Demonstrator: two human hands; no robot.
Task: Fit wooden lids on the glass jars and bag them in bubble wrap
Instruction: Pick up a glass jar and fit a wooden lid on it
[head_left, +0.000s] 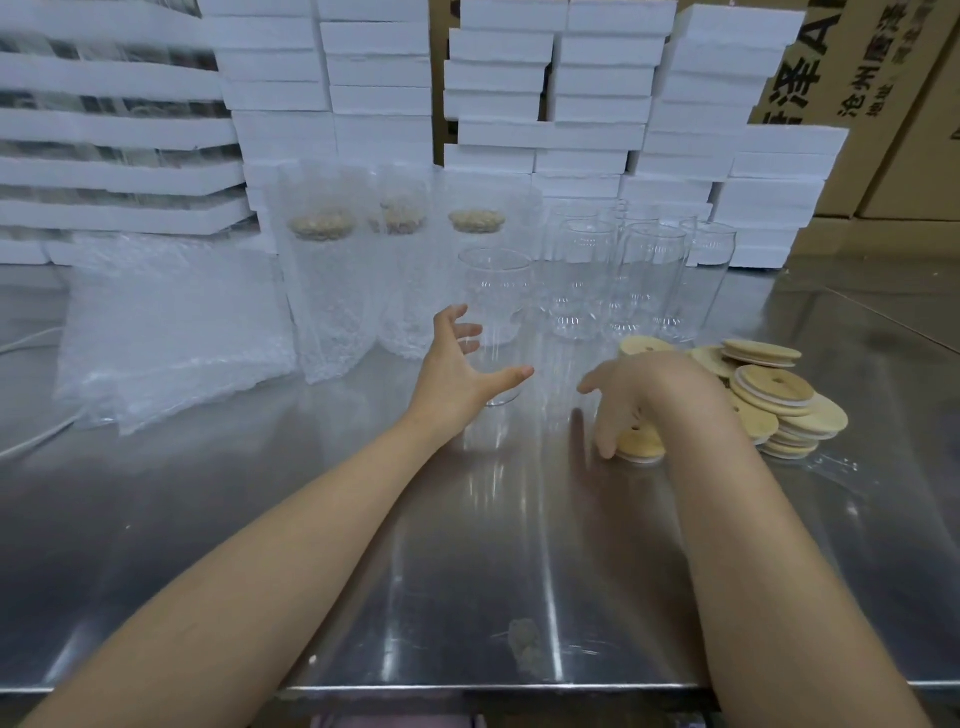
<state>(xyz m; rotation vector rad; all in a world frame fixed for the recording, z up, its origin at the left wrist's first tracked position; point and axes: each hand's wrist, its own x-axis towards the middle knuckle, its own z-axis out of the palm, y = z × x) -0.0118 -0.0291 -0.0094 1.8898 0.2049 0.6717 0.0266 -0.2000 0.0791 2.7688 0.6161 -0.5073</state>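
One lidless glass jar (493, 312) stands upright on the steel table (363, 545), in front of the other jars and just left of the middle; the left hand (457, 364) is at its near left side with the fingers spread wide apart and the thumb stretched across the lower front of the glass; the hand is not clamped on the jar, and whether any fingertip touches it I cannot tell. To the right, the right hand (644, 395) lies palm down over a wooden lid (641, 446) at the near left edge of the pile of wooden lids (769, 384); its fingers bend down with the tips at the lid's edge and the thumb points left, but the hand is blurred, so I cannot tell whether the lid is truly gripped. The pile is a loose heap of round lids, some tilted, each with a small hole and a pale ring underneath. Behind the pile and the near jar stands a cluster of bare glass jars (639, 275), upright and close together. Left of them stand three lidded jars in bubble wrap bags (327, 291), upright in a row; further left lies a stack of empty bubble wrap bags (171, 332), flat on the table. Along the back rise stacks of white foam blocks (597, 93); cardboard cartons (893, 78) with printed characters stand at the right behind them; a white cable (31, 441) crosses the table's far left edge.
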